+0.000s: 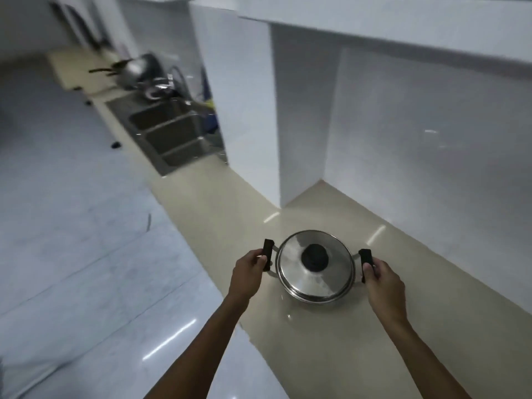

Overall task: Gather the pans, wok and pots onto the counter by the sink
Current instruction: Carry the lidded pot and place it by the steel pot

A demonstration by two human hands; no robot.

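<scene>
A steel pot (pixel 315 283) with a shiny lid and a black knob is in front of me, over the beige counter (pixel 316 355). My left hand (pixel 249 270) grips its black left handle, and my right hand (pixel 381 279) grips the black right handle. Whether the pot rests on the counter or is lifted just off it, I cannot tell. Far down the counter lies the steel sink (pixel 169 131). Beyond it a blurred pile of pans and a wok (pixel 138 72) sits on the counter.
White tiled wall (pixel 431 145) and a jutting white pillar (pixel 244 110) run along the counter's right side. An overhead cabinet (pixel 374 21) hangs above. A glossy grey floor (pixel 72 240) lies to the left. Blue and yellow items (pixel 209 110) stand beside the sink.
</scene>
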